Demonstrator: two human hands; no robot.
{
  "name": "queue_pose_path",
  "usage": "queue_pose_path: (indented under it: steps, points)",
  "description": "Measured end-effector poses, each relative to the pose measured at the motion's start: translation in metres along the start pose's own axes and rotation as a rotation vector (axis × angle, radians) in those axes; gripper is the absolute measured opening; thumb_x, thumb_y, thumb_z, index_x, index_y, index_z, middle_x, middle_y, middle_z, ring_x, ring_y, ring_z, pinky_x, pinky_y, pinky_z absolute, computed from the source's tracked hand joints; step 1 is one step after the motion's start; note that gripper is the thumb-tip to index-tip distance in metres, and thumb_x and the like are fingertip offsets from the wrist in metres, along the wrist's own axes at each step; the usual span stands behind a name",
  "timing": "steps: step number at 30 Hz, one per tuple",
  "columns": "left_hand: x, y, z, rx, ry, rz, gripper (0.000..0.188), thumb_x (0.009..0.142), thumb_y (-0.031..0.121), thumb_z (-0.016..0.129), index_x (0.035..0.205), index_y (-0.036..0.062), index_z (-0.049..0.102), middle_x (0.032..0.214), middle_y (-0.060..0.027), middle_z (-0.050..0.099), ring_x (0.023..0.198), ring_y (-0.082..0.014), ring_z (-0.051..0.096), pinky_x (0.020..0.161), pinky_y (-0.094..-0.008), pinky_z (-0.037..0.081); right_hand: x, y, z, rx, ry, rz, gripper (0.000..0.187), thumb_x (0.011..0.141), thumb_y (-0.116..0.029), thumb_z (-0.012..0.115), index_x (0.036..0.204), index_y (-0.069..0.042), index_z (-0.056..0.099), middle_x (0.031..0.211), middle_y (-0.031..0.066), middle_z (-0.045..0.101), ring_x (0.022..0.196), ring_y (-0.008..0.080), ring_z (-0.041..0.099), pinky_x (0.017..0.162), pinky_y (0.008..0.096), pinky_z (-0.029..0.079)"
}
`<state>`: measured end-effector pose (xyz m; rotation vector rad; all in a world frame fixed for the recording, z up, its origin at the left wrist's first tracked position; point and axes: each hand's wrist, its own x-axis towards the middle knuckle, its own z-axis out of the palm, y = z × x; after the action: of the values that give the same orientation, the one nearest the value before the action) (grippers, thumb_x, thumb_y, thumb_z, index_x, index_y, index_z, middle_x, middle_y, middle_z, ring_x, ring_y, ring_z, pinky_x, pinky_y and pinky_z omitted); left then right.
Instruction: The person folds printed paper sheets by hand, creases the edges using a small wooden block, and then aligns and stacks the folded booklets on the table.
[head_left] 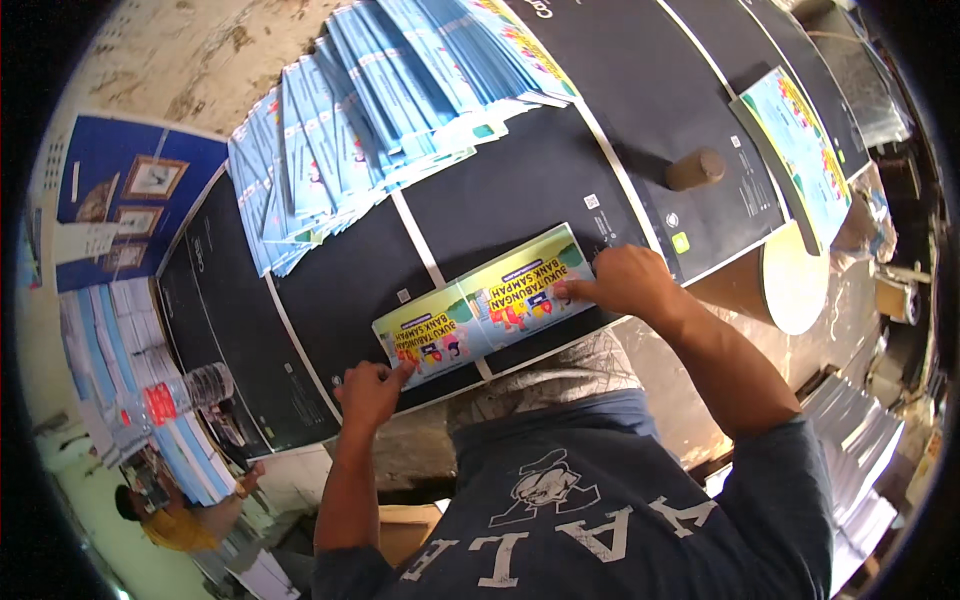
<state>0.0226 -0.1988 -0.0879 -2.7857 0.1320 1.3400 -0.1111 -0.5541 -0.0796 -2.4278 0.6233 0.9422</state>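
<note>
A long printed booklet strip (480, 310), yellow, green and light blue with two cartoon covers side by side, lies at the near edge of the black table. My left hand (372, 392) pinches its left end, thumb on top. At the other end, my right hand (635, 285) grips the edge with its thumb over the print and the other fingers curled, partly hidden. Beyond the strip, fanned piles of light blue booklets (350, 120) cover the far left of the table. A thick stack of similar printed strips (800, 150) rests at the right.
A short brown cylinder (695, 170) stands on the black tabletop (520, 180) with white seams. A large tan roll (795, 285) sits beside the right edge. Leftward are a plastic bottle (190, 392), paper stacks (105, 330) and a person in yellow (190, 528).
</note>
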Motion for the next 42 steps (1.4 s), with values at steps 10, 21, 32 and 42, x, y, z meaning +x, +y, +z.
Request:
queue_pose_path:
  steps: [10, 21, 32, 42]
  points:
    - [0.003, 0.052, -0.056, 0.783, 0.463, 1.043, 0.082, 0.075, 0.032, 0.077, 0.148, 0.021, 0.042, 0.158, -0.0073, 0.034, 0.143, -0.0301, 0.035, 0.106, -0.0508, 0.036, 0.003, 0.0, 0.002, 0.026, 0.039, 0.022, 0.085, 0.077, -0.081, 0.057, 0.087, 0.002, 0.075, 0.091, 0.0224, 0.073, 0.091, 0.0357, 0.072, 0.085, 0.0435, 0.054]
    - [0.04, 0.1, -0.05, 0.999, 0.032, 1.577, 0.113, 0.057, 0.02, 0.086, 0.154, 0.0296, 0.03, 0.163, 0.0075, 0.024, 0.149, -0.0165, 0.025, 0.122, -0.0409, 0.027, 0.004, -0.006, -0.006, 0.09, -0.037, 0.057, 0.079, 0.08, -0.075, 0.059, 0.089, 0.001, 0.075, 0.087, 0.0212, 0.073, 0.086, 0.0356, 0.072, 0.079, 0.0441, 0.056]
    - [0.04, 0.113, -0.054, 0.938, -0.075, 1.559, 0.059, 0.093, 0.019, 0.05, 0.149, 0.032, 0.04, 0.161, 0.0042, 0.03, 0.147, -0.0195, 0.031, 0.12, -0.0454, 0.029, -0.003, 0.0, 0.013, 0.149, 0.094, 0.069, 0.073, 0.081, -0.071, 0.062, 0.08, 0.001, 0.074, 0.079, 0.0219, 0.071, 0.08, 0.0354, 0.072, 0.074, 0.0424, 0.057]
    - [0.034, 0.125, -0.055, 0.959, -0.142, 1.496, 0.061, 0.089, 0.019, 0.056, 0.147, 0.0326, 0.042, 0.157, 0.0034, 0.037, 0.145, -0.0201, 0.034, 0.119, -0.0456, 0.03, -0.002, 0.011, 0.023, 0.246, 0.221, 0.02, 0.068, 0.078, -0.067, 0.068, 0.079, 0.001, 0.072, 0.074, 0.0216, 0.069, 0.075, 0.0356, 0.071, 0.07, 0.0434, 0.055]
